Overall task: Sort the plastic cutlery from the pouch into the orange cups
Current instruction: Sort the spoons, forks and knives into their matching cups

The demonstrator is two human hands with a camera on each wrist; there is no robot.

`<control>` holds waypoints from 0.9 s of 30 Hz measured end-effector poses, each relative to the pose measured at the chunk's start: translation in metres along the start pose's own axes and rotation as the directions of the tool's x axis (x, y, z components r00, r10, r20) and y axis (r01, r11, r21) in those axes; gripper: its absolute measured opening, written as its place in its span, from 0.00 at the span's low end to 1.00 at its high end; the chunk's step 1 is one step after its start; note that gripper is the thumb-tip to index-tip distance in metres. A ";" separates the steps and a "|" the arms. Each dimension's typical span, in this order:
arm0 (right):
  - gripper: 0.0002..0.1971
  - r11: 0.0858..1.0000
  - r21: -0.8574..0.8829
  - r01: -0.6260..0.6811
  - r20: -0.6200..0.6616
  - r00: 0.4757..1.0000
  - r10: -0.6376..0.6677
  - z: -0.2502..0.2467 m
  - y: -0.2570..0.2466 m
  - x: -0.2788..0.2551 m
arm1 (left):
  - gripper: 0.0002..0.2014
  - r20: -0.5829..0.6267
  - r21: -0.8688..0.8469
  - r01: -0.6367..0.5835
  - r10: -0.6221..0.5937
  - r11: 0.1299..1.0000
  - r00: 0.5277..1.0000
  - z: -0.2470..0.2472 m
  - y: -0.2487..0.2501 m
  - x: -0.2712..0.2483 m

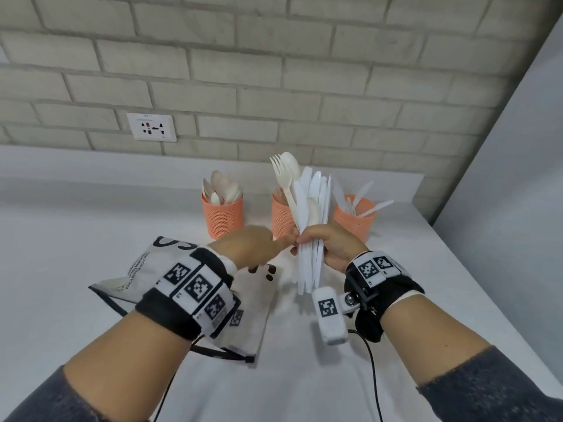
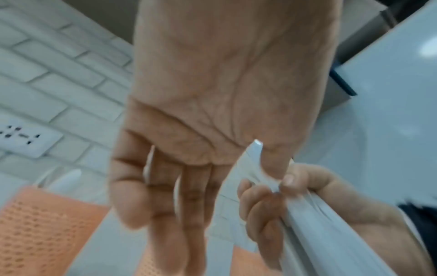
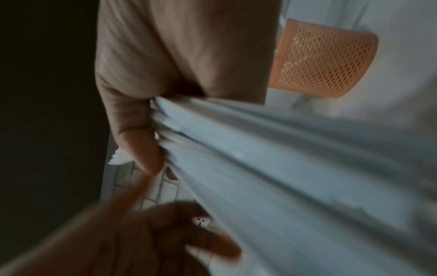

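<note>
My right hand (image 1: pixel 320 239) grips an upright bundle of white plastic cutlery (image 1: pixel 310 208), mostly knives with a fork and a spoon on top. It is held above the table in front of the middle orange cup (image 1: pixel 281 219). My left hand (image 1: pixel 281 242) reaches in from the left with its fingers (image 2: pixel 165 205) fairly straight. Its thumb (image 2: pixel 274 164) pinches one white piece (image 2: pixel 256 147) against the palm's edge. The left cup (image 1: pixel 222 216) holds spoons and the right cup (image 1: pixel 355 217) holds knives. The printed pouch (image 1: pixel 182 269) lies flat under my left wrist.
The three cups stand in a row near the brick wall (image 1: pixel 274 86), which has a socket plate (image 1: pixel 151 127). The white table (image 1: pixel 76 269) ends at an edge on the right (image 1: pixel 475 287). A cable (image 1: pixel 373 376) hangs from my right wrist.
</note>
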State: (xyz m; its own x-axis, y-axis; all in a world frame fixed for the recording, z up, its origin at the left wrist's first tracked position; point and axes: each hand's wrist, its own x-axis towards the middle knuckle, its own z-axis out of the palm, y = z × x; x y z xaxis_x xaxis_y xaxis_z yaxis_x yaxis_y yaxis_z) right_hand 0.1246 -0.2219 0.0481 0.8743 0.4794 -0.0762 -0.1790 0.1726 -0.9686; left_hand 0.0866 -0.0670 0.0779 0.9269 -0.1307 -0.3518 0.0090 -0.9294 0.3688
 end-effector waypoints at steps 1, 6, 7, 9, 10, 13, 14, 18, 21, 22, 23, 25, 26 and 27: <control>0.17 1.000 -0.017 0.004 0.021 1.000 -0.004 -0.003 -0.001 0.000 | 0.32 -0.055 -0.165 -0.053 0.045 0.985 0.997 -0.004 0.006 0.004; 0.19 1.000 -0.022 0.016 0.171 0.985 -0.012 -0.010 -0.011 -0.002 | 0.24 -0.102 -0.721 -0.221 0.214 0.657 0.971 -0.001 0.030 0.021; 0.17 1.000 -0.012 0.015 0.190 0.982 -0.012 -0.011 -0.013 -0.002 | 0.21 -0.096 -0.797 -0.212 0.228 0.566 0.969 0.003 0.033 0.026; 0.16 1.000 -0.022 -0.002 0.199 0.980 0.007 -0.014 -0.016 -0.002 | 0.22 -0.109 -0.886 -0.204 0.240 0.417 0.965 0.011 0.037 0.034; 0.15 0.999 -0.046 -0.013 0.196 0.980 0.021 -0.015 -0.017 -0.002 | 0.24 -0.123 -0.911 -0.204 0.237 0.358 0.964 0.014 0.038 0.039; 0.10 0.994 -0.106 -0.033 0.172 0.984 0.051 -0.018 -0.017 0.000 | 0.20 -0.176 -0.941 -0.220 0.184 0.258 0.967 0.022 0.043 0.045; 0.10 0.993 -0.113 -0.037 0.160 0.986 0.055 -0.018 -0.017 0.002 | 0.17 -0.183 -0.948 -0.217 0.160 0.232 0.970 0.024 0.044 0.048; 0.06 0.981 -0.179 -0.073 0.131 0.987 0.097 -0.019 -0.016 0.005 | 0.05 -0.176 -0.971 -0.197 0.157 0.133 0.972 0.034 0.041 0.057; 0.05 0.977 -0.189 -0.095 0.146 0.982 0.124 -0.020 -0.010 0.007 | 0.17 -0.157 -0.975 -0.177 0.143 0.136 0.977 0.036 0.037 0.062; 0.05 0.980 -0.179 -0.081 0.139 0.984 0.107 -0.021 -0.008 0.007 | 0.20 -0.152 -0.977 -0.168 0.131 0.129 0.980 0.035 0.037 0.063; 0.05 0.984 -0.166 -0.062 0.128 0.988 0.084 -0.023 -0.005 0.008 | 0.21 -0.154 -0.978 -0.168 0.119 0.124 0.981 0.034 0.037 0.063; 0.09 0.988 -0.156 -0.018 0.110 0.993 0.035 -0.023 -0.001 0.009 | 0.20 -0.160 -0.976 -0.172 0.098 0.133 0.982 0.030 0.035 0.064; 0.12 0.987 -0.159 -0.005 0.105 0.994 0.021 -0.024 0.001 0.010 | 0.18 -0.159 -0.976 -0.171 0.099 0.133 0.982 0.028 0.035 0.065; 0.16 0.987 -0.160 0.000 0.100 0.995 0.016 -0.024 0.002 0.010 | 0.16 -0.163 -0.976 -0.175 0.097 0.128 0.982 0.028 0.034 0.067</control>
State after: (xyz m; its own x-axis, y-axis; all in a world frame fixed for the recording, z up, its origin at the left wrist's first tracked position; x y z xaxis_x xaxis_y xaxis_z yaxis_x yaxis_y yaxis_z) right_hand 0.1436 -0.2374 0.0403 0.8218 0.5657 -0.0678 -0.1046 0.0329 -0.9940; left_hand 0.1382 -0.1170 0.0434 0.9722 -0.1619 -0.1694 0.2054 0.2410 0.9485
